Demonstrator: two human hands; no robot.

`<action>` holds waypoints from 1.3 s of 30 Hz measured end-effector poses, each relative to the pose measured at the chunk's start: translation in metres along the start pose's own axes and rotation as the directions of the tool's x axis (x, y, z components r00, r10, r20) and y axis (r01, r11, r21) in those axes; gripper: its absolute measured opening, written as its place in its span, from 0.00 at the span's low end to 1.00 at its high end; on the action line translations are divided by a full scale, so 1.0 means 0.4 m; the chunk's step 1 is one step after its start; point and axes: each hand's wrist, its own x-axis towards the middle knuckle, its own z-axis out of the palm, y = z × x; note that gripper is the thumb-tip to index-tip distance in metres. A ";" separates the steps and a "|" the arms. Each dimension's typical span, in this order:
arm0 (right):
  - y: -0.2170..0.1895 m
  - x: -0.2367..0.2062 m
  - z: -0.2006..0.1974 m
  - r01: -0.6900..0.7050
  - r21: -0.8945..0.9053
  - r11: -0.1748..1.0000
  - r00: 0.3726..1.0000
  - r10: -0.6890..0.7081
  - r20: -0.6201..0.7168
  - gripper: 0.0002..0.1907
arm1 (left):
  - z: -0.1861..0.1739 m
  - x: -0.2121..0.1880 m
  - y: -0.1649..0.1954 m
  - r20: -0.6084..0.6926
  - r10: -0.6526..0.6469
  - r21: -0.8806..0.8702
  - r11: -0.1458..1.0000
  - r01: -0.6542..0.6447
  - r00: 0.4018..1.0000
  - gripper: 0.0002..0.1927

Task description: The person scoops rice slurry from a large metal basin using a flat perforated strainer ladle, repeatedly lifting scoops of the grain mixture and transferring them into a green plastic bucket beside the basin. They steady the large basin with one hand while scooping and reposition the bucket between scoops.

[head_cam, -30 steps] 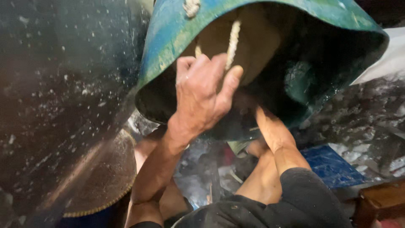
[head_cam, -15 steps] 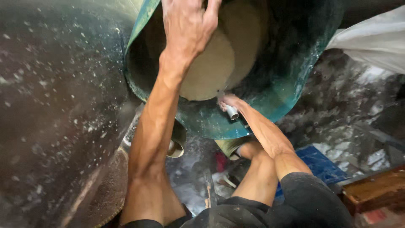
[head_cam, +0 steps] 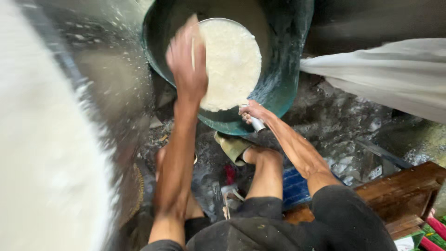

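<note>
Upper centre: round pan of white mash (head_cam: 230, 62) inside teal tub (head_cam: 288, 88); right hand (head_cam: 251, 111) clenched around its handle; left hand (head_cam: 186, 65) blurred, fingers unreadable, at rim; tilting risks spillage.

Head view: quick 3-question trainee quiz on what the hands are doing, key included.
1. True or false: the right hand grips a metal handle.
2. The left hand rests on: A) wooden bench B) pan of white mash C) white cloth
3. What colour is the tub around the pan?

Key: 1 true; 2 B; 3 teal-green.
</note>
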 end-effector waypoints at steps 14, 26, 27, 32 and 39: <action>0.019 -0.721 0.102 -0.125 0.196 0.973 0.985 0.098 0.142 0.09 | -0.560 -1.083 0.172 0.104 -0.789 0.236 0.611 0.756 0.605 0.22; 0.155 -1.162 0.283 -0.172 0.360 0.917 0.985 0.167 0.045 0.04 | -0.941 -1.337 0.053 -0.045 -0.999 -0.146 0.012 0.989 0.006 0.43; 0.142 -1.176 0.310 -0.206 0.386 0.899 0.978 0.186 0.090 0.04 | -0.962 -1.333 0.046 -0.048 -0.999 -0.164 0.011 0.986 0.003 0.43; 0.126 -1.212 0.470 -0.211 0.384 0.899 0.977 0.178 0.119 0.05 | -1.031 -1.335 0.017 -0.053 -0.994 -0.293 -0.073 0.953 -0.093 0.43; 0.051 -1.149 0.739 -0.285 0.216 0.934 0.957 0.265 0.118 0.04 | -1.088 -1.373 -0.004 -0.063 -0.990 -0.394 -0.088 0.915 -0.123 0.43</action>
